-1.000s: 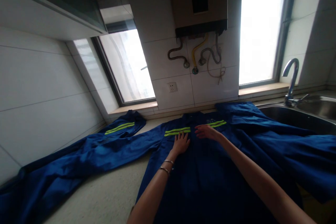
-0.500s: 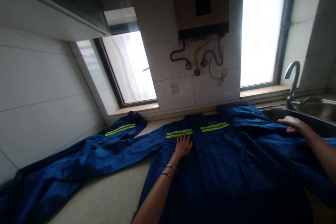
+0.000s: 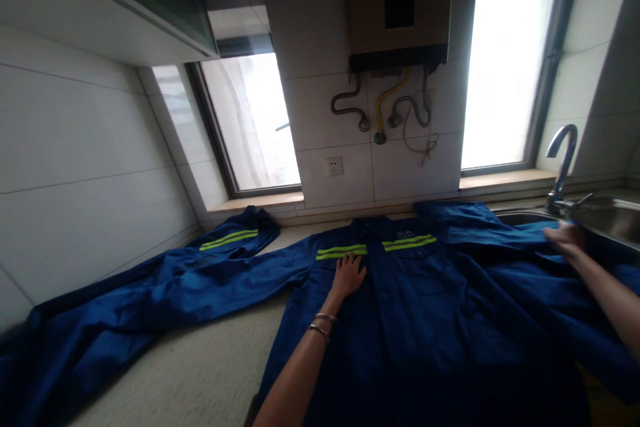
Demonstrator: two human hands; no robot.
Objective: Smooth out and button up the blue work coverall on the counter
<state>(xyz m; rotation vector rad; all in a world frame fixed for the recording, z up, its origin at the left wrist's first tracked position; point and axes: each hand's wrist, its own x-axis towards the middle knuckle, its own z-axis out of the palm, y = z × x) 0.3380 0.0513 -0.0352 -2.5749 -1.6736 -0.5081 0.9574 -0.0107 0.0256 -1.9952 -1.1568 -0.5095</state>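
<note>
A dark blue work jacket (image 3: pixel 400 320) with yellow-green reflective strips lies spread face up on the counter. My left hand (image 3: pixel 350 275) rests flat on its chest, just below the left-hand strip, fingers spread. Over by the sink, my right hand (image 3: pixel 565 239) is closed around the jacket's right-hand sleeve (image 3: pixel 515 235), which stretches out toward the sink edge. The other sleeve (image 3: pixel 270 273) reaches left across the counter. More blue clothing (image 3: pixel 150 307), with a strip of the same colour, lies along the left wall.
A sink (image 3: pixel 615 217) with a chrome faucet (image 3: pixel 563 167) stands at the right. A water heater (image 3: pixel 397 7) with pipes hangs on the tiled wall above a socket (image 3: pixel 335 166). The speckled counter (image 3: pixel 200 367) shows at left, under a wall cabinet (image 3: pixel 125 7).
My right hand has moved slightly right and closed on the sleeve, which now lies straighter toward the sink. My left hand stays on the jacket's chest. The view has shifted slightly.
</note>
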